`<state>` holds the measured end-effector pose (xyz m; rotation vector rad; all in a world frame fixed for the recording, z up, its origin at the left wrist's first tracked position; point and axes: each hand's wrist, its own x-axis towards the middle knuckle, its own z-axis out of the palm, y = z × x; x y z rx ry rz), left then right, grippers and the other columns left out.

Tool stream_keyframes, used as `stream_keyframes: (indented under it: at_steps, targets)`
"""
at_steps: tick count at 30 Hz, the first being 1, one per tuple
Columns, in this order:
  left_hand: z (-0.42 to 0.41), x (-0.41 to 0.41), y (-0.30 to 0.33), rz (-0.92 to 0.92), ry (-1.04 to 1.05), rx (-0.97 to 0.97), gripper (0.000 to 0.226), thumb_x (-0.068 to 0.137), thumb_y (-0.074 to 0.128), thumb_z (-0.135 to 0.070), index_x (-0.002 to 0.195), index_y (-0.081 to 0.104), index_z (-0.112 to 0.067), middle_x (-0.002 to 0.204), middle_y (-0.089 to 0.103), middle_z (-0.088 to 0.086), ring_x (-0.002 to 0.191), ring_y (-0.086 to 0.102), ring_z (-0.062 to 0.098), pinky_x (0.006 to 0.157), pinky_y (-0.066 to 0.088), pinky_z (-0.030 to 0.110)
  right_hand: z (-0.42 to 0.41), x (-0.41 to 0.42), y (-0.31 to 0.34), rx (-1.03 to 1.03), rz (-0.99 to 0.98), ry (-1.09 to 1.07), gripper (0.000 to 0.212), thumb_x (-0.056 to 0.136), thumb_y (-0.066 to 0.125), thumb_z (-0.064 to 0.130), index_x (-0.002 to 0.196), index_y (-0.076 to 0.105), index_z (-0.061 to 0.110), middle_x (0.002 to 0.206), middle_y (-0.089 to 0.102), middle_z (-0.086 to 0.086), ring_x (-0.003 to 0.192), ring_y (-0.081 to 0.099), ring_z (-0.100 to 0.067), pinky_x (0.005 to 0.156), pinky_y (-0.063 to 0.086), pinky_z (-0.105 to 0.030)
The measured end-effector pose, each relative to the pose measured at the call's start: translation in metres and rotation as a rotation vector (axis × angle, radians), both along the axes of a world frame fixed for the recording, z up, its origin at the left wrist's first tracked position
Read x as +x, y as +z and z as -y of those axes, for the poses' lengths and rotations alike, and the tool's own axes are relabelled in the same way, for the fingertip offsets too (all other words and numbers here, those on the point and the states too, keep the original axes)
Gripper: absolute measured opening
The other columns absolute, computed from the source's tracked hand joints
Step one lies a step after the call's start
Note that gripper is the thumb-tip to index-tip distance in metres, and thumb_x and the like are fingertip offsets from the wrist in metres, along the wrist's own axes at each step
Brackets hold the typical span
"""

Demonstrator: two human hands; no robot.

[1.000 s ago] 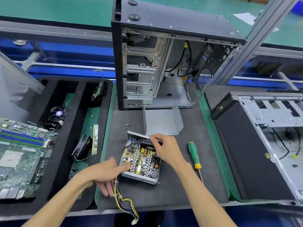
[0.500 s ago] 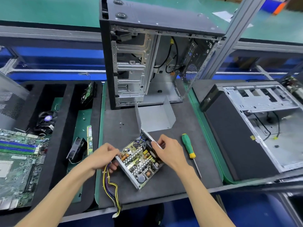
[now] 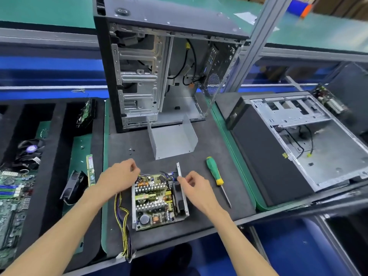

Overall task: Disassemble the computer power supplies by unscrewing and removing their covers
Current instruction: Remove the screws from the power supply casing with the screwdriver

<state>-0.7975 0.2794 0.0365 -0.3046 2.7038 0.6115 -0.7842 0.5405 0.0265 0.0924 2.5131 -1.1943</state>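
I note the power supply (image 3: 159, 198) lies opened on the bench (image 3: 199, 220); its cover (image 3: 173, 140) sits far. My left hand (image 3: 119, 176) steadies its far-left corner with curled fingers, grip unclear; my right hand (image 3: 196, 186) pinches the right wall.

I see the PSU (image 3: 157, 200) lying flat near the front edge of the tabletop (image 3: 199, 222), cover off, circuit board w/ heatsinks, coils and caps exposed. Its metal side wall w/ a black fan stands along the right edge. A yellow/purple cable bundle (image 3: 121, 222) trails off its left side over the near edge. The removed grey cover (image 3: 173, 140), U-shaped, sits open side up just beyond it. A green-handled screwdriver (image 3: 217, 178) lies to the right.
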Motion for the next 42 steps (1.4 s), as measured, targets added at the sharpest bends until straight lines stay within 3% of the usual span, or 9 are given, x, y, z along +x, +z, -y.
stream_keyframes:
  at_steps: [2, 4, 8, 13, 21, 23, 27, 32, 42]
  targets:
    - [-0.008, -0.002, 0.004, -0.166, -0.045, -0.147, 0.014, 0.098, 0.047, -0.036, 0.107, 0.057, -0.031, 0.099, 0.058, -0.005, 0.087, 0.057, 0.019, 0.067, 0.046, 0.033, 0.006, -0.002, -0.003, -0.114, -0.003, -0.105, 0.027, 0.096, 0.058, 0.057, 0.1, 0.059, 0.031, 0.095, 0.067, 0.013, 0.082, 0.061, 0.005, 0.067, 0.044, -0.014]
    - [-0.023, -0.006, 0.007, -0.26, -0.119, -0.015, 0.015, 0.097, 0.052, -0.033, 0.11, 0.059, -0.033, 0.104, 0.059, -0.007, 0.091, 0.059, 0.015, 0.073, 0.051, 0.034, 0.017, -0.008, -0.003, -0.226, -0.02, -0.18, 0.021, 0.104, 0.053, 0.046, 0.116, 0.058, 0.029, 0.108, 0.066, 0.012, 0.092, 0.059, 0.01, 0.07, 0.042, -0.006]
    - [-0.051, -0.014, 0.003, -0.19, -0.407, 0.059, 0.029, 0.101, 0.048, -0.025, 0.127, 0.06, -0.034, 0.124, 0.059, -0.011, 0.109, 0.059, 0.01, 0.089, 0.05, 0.033, 0.043, -0.014, -0.007, -0.257, -0.005, -0.203, 0.034, 0.112, 0.034, 0.033, 0.131, 0.06, 0.023, 0.118, 0.061, 0.009, 0.105, 0.055, -0.005, 0.083, 0.038, -0.019]
    - [-0.046, -0.022, -0.005, -0.127, -0.528, -0.1, 0.029, 0.1, 0.044, -0.021, 0.12, 0.062, -0.032, 0.123, 0.059, -0.007, 0.114, 0.056, 0.017, 0.089, 0.049, 0.04, 0.043, -0.014, -0.014, -0.247, -0.042, -0.239, 0.038, 0.111, 0.033, 0.034, 0.109, 0.068, 0.02, 0.094, 0.066, 0.005, 0.086, 0.057, -0.001, 0.067, 0.04, -0.005]
    - [-0.048, -0.012, -0.012, -0.364, -0.415, 0.012, 0.018, 0.1, 0.045, -0.028, 0.106, 0.058, -0.039, 0.1, 0.067, -0.016, 0.092, 0.064, 0.009, 0.074, 0.049, 0.032, 0.043, -0.016, -0.02, -0.279, -0.066, -0.268, 0.041, 0.11, 0.035, 0.037, 0.108, 0.069, 0.014, 0.095, 0.069, -0.004, 0.085, 0.061, -0.008, 0.071, 0.045, -0.017]
    - [-0.048, -0.013, -0.013, -0.33, -0.4, 0.047, 0.016, 0.099, 0.047, -0.031, 0.105, 0.057, -0.042, 0.095, 0.065, -0.02, 0.089, 0.063, 0.007, 0.07, 0.044, 0.031, 0.044, -0.016, -0.021, -0.292, -0.059, -0.263, 0.04, 0.11, 0.035, 0.038, 0.108, 0.07, 0.017, 0.095, 0.069, -0.001, 0.091, 0.063, -0.011, 0.077, 0.047, -0.027]
    - [-0.049, -0.024, -0.011, -0.224, -0.344, 0.124, 0.01, 0.095, 0.059, -0.042, 0.103, 0.054, -0.039, 0.094, 0.065, -0.018, 0.088, 0.063, 0.008, 0.078, 0.051, 0.036, 0.044, -0.017, -0.021, -0.292, -0.065, -0.243, 0.035, 0.109, 0.04, 0.046, 0.106, 0.07, 0.027, 0.096, 0.07, 0.01, 0.088, 0.059, 0.01, 0.07, 0.042, -0.008]
    - [-0.055, -0.038, -0.012, -0.149, -0.348, 0.061, 0.017, 0.097, 0.059, -0.04, 0.109, 0.065, -0.031, 0.097, 0.069, -0.011, 0.085, 0.064, 0.013, 0.077, 0.052, 0.035, 0.044, -0.017, -0.023, -0.297, -0.072, -0.243, 0.036, 0.107, 0.044, 0.046, 0.102, 0.07, 0.021, 0.096, 0.072, -0.002, 0.073, 0.055, 0.015, 0.064, 0.041, -0.004]
    - [-0.057, -0.052, -0.015, -0.008, -0.293, 0.165, 0.015, 0.092, 0.068, -0.032, 0.078, 0.065, -0.028, 0.08, 0.067, -0.009, 0.077, 0.065, 0.012, 0.072, 0.054, 0.035, 0.043, -0.017, -0.023, -0.309, -0.07, -0.255, 0.033, 0.107, 0.046, 0.044, 0.106, 0.071, 0.023, 0.091, 0.07, 0.01, 0.078, 0.056, 0.019, 0.065, 0.038, -0.001]
